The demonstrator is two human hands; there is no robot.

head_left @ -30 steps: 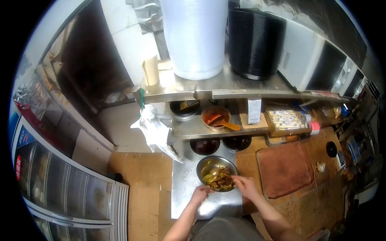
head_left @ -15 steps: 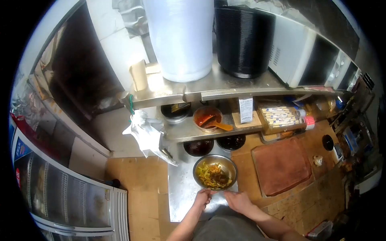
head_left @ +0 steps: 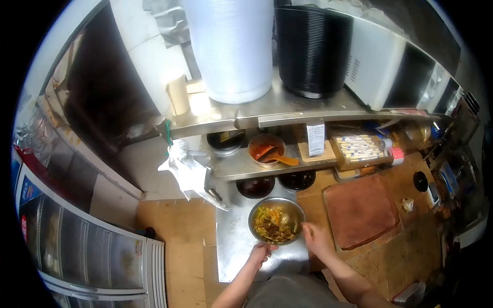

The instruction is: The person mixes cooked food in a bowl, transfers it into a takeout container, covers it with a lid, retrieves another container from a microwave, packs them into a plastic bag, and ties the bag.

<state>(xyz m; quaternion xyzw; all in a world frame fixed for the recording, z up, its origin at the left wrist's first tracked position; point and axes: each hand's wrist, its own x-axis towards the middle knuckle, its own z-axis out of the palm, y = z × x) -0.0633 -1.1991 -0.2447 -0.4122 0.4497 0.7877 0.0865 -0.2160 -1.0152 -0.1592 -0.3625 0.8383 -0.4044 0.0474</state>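
Taking the centre of the metal mixing bowl (head_left: 295,208) as the dial, with twelve pointing away from the person, the left hand (head_left: 261,252) sits at seven o'clock and the right hand (head_left: 316,239) at four. The left hand's fingers are curled in and appear to pinch the near rim at about six, so the bowl lies off toward one o'clock from that grip. The right hand is loosely bent with its fingertips at the rim near three; whether they press the metal or stop just beside it, I cannot tell, nor whether they close on anything. Its forearm comes in from five o'clock, so from this hand the bowl lies toward ten. The left hand looks the more firmly joined to it. The bowl is round, with no long axis; whether its base rests on the steel counter (head_left: 232,256) is hidden. Inside, the vegetable strips (head_left: 263,212) lie toward eleven, a brown mass (head_left: 268,232) fills the side toward seven, and bare wall shows near two. Beyond the far rim stand a dark red container (head_left: 255,188) at eleven and a black container (head_left: 297,180) at one; the reddish-brown slab (head_left: 361,212) lies at three.
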